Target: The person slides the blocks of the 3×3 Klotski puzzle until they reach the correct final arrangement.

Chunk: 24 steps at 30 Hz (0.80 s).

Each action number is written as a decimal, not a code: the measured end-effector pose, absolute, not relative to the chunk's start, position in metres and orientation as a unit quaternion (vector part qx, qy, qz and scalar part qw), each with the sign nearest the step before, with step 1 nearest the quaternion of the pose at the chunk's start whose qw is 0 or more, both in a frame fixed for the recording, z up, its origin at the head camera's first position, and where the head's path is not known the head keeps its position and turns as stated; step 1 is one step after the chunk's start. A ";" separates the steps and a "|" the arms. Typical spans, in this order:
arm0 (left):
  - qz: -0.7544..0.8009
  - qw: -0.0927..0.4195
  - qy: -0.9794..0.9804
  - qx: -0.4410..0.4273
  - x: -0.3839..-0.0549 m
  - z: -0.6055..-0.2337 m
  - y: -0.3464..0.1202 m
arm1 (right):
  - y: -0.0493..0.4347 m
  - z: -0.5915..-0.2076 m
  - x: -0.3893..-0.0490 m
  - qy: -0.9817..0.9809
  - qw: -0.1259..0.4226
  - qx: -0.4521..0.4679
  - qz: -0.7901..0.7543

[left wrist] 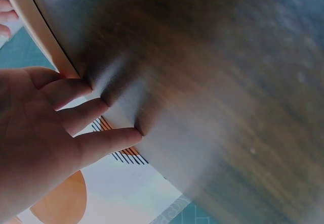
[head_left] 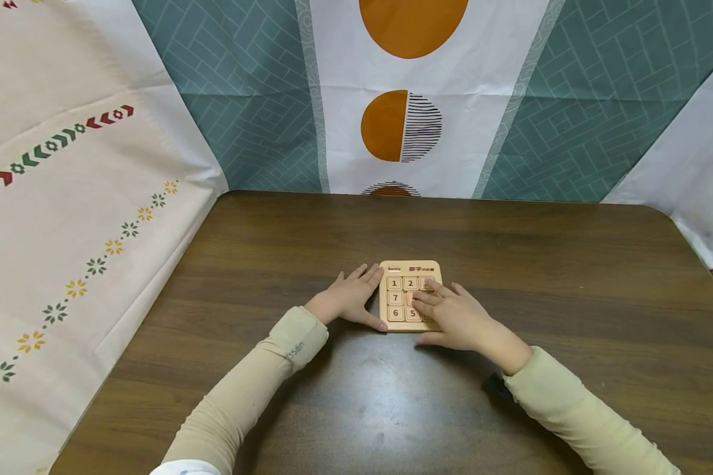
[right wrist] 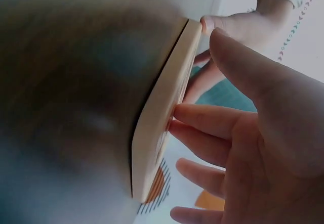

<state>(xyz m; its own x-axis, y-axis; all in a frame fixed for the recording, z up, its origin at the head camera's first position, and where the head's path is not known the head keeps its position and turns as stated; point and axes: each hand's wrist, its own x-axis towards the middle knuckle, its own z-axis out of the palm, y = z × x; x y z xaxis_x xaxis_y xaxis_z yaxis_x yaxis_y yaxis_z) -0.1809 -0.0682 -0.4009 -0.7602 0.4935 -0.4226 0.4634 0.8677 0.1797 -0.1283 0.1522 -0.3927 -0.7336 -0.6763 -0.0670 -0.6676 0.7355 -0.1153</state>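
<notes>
A wooden number slide puzzle (head_left: 395, 323) lies flat on the brown table, its square tiles bearing printed digits such as 1, 2, 7, 6 and 5. Along its left side my left hand (head_left: 353, 298) is spread, thumb at the lower left corner and fingers by the upper left edge. My right hand (head_left: 460, 320) reaches over the right part from the lower right and hides several tiles. In the right wrist view, two extended fingers (right wrist: 212, 120) touch the top of the puzzle (right wrist: 164, 102). The left wrist view shows the left fingers (left wrist: 109, 142) straight, their tips on the table.
The dark wooden table (head_left: 309, 231) surrounds the puzzle. A patterned cloth (head_left: 255, 99) hangs behind its far edge, and a cream cloth (head_left: 47, 244) hangs at the left. Partly under the right sleeve sits a small black object (head_left: 498, 386), its kind unclear.
</notes>
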 end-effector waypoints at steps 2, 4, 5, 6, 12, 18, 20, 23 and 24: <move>0.029 0.235 0.937 0.256 -0.181 -0.401 -0.068 | 0.149 -0.392 -0.128 0.930 0.055 -0.362 -0.043; 0.028 0.235 0.937 0.255 -0.181 -0.401 -0.068 | 0.147 -0.391 -0.128 0.929 0.057 -0.363 -0.044; 0.027 0.236 0.937 0.255 -0.181 -0.401 -0.068 | 0.147 -0.390 -0.128 0.929 0.058 -0.363 -0.045; 0.026 0.236 0.937 0.255 -0.181 -0.401 -0.067 | 0.148 -0.389 -0.127 0.929 0.057 -0.362 -0.045; 0.033 0.238 0.937 0.255 -0.181 -0.401 -0.068 | 0.164 -0.384 -0.118 0.937 0.050 -0.343 -0.047; 0.039 0.238 0.937 0.255 -0.180 -0.400 -0.068 | 0.170 -0.387 -0.121 0.936 0.046 -0.346 -0.038; 0.039 0.237 0.936 0.256 -0.180 -0.399 -0.068 | 0.170 -0.388 -0.126 0.936 0.041 -0.347 -0.038; 0.037 0.239 0.936 0.257 -0.181 -0.400 -0.068 | 0.169 -0.390 -0.133 0.936 0.035 -0.348 -0.037; 0.035 0.240 0.935 0.257 -0.181 -0.400 -0.068 | 0.169 -0.390 -0.134 0.936 0.034 -0.348 -0.036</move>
<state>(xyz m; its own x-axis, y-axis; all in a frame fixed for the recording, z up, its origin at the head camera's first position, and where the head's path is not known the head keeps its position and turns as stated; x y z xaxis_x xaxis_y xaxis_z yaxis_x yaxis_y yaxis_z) -0.1807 -0.0684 -0.3997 -0.7524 0.4985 -0.4305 0.4648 0.8649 0.1893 -0.1342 0.1690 -0.3900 -0.7552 -0.6544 -0.0385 -0.6495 0.7549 -0.0912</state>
